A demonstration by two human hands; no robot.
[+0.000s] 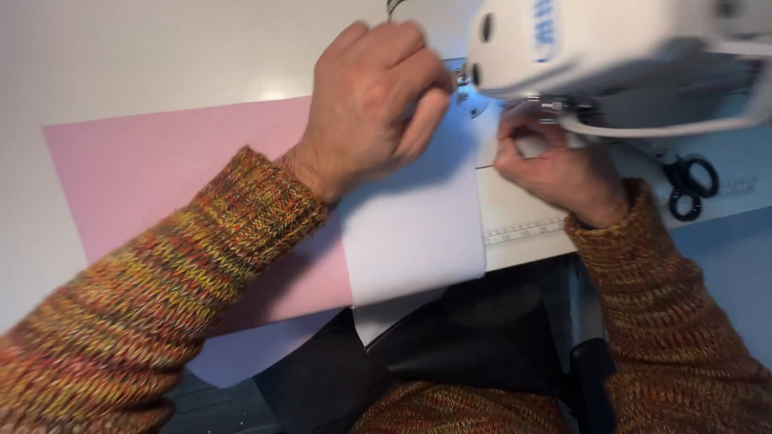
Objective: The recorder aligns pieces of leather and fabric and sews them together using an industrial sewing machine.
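Observation:
My left hand [370, 100] hovers over a white fabric piece [418, 225], fingers curled together near the needle area [465, 80] of a white sewing machine [611, 48]. What the fingers pinch is hidden. My right hand [555, 165] rests on the machine bed under the machine head, fingers bent and pressing the fabric edge. A pink sheet [153, 173] lies under the white piece, stretching to the left.
Black scissors [690, 185] lie on the machine bed at the right. A printed ruler strip [523, 231] runs along the bed's front edge. The white table [121, 56] extends back and left. My lap in dark cloth [466, 337] is below the table edge.

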